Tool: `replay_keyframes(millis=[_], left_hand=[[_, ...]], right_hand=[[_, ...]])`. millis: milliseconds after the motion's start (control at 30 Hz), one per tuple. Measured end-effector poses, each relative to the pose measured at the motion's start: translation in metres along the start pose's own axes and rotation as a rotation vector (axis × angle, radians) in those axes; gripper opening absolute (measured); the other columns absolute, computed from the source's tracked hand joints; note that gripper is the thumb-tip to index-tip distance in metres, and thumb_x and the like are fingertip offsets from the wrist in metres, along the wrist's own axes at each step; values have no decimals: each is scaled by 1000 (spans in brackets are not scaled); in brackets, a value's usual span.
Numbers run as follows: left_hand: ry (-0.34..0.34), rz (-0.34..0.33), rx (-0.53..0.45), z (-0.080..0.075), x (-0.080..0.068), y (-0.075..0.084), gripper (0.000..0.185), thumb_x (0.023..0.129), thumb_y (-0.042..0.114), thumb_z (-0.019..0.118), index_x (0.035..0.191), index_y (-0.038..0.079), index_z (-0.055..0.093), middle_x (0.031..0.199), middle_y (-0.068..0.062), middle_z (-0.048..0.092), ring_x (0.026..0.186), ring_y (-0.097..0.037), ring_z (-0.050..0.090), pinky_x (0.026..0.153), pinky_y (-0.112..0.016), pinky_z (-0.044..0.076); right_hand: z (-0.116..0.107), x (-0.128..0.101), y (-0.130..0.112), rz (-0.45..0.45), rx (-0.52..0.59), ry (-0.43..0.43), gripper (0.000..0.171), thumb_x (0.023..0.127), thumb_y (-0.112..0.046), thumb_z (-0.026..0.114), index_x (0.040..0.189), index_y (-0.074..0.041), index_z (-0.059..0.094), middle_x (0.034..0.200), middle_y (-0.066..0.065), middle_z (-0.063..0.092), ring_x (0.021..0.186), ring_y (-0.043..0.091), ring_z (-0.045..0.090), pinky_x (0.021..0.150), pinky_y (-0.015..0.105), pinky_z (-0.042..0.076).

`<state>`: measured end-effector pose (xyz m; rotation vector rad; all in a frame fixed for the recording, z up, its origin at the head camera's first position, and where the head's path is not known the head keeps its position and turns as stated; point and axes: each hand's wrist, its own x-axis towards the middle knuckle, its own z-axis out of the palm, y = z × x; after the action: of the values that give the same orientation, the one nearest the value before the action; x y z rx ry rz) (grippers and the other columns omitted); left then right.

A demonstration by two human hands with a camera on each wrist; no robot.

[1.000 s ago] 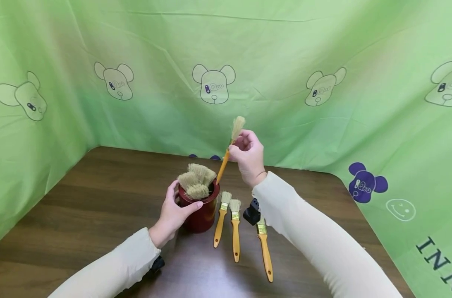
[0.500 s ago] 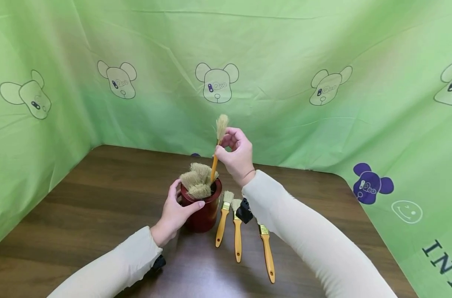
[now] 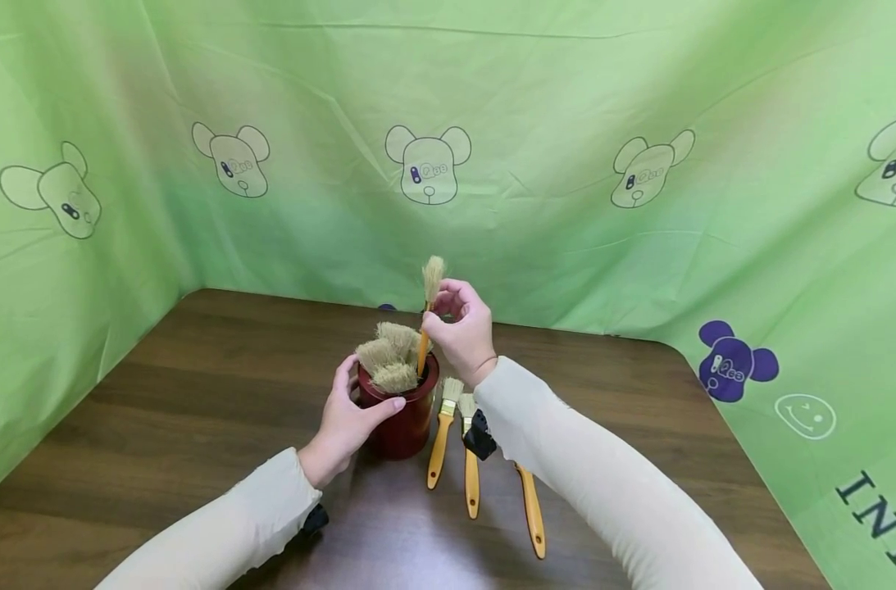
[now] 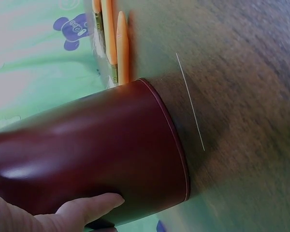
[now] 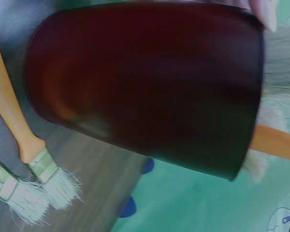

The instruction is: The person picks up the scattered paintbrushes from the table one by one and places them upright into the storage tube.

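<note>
Right hand: narrow pinch on one held brush, just under the bristles.
Held brush: near upright, bristles up, lower handle inside mouth of dark red cup, right side.
Left hand: curled around dark red cup, thumb beside the rim.
Bristle heads: clustered at the mouth, beside the held handle.
Loose brushes: three, on table, right of cup.
Handling, as judged: best lowered straight, clear of neighbouring bristles; cup braced throughout; pinch loosened only once handle seated.
</note>
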<state>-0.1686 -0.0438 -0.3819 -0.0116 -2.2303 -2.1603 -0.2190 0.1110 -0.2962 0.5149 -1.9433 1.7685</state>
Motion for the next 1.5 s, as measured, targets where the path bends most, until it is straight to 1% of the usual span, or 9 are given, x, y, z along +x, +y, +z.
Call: replay_keyframes(millis=[167,367,533,833,967,1100,1267,1333,1500], left_hand=[[-1,3,-3,1,0,0,91,76,10,78,148,7,23,141,-26,40,129,-38,39,103,-53,33],[-2,3,-5,2,0,1,91,76,9,78,148,7,22,140,-26,40,128,-38,40,102,-54,34],[-6,15,-16,2,0,1,90,76,9,77,147,6,23,139,-26,41,127,-38,41,102,-53,35],[-13,-4,-19,2,0,1,91,76,9,77,148,7,21,141,-27,38,129,-39,39,103,-54,34],[-16,-3,-20,2,0,2,91,76,9,77,148,8,22,141,-27,38,129,-39,39,102,-54,34],[-24,-14,-17,2,0,2,91,76,10,77,148,9,21,142,-26,37,131,-38,37,103,-53,34],[-30,-27,-15,0,0,4,91,77,10,77,149,10,20,143,-25,36,133,-37,35,103,-53,35],[-30,-30,-11,0,0,4,92,77,10,77,149,10,20,144,-25,36,133,-37,35,103,-53,35],[-28,-30,-5,0,-1,2,91,77,11,77,149,10,20,144,-24,36,133,-37,35,104,-53,34]], right_hand=[[-1,-6,7,39,-14,-12,30,73,4,58,103,10,56,82,3,59,74,9,53,69,21,44],[-6,-13,11,102,-48,-32,31,75,6,67,105,11,59,83,6,61,75,7,55,71,21,47],[-9,-14,13,115,-90,-27,33,76,3,70,107,11,62,86,13,64,76,6,57,73,22,48],[-11,-14,12,155,-102,-30,35,77,2,72,110,10,65,88,15,67,75,4,59,70,20,49],[-16,-15,12,157,-110,-52,37,78,1,73,113,9,65,91,18,68,75,4,60,72,21,50],[-32,-17,14,179,-139,-50,40,79,-1,75,117,7,63,93,17,69,76,3,61,73,21,50],[-62,-24,26,267,-176,55,39,82,-4,74,119,5,63,87,5,69,69,1,60,65,19,48],[-74,-31,33,308,-194,74,40,82,-5,73,120,4,63,87,2,68,68,2,60,64,19,48],[-100,-56,51,356,-296,51,42,82,-7,74,121,3,62,92,9,67,73,3,58,69,19,49]])
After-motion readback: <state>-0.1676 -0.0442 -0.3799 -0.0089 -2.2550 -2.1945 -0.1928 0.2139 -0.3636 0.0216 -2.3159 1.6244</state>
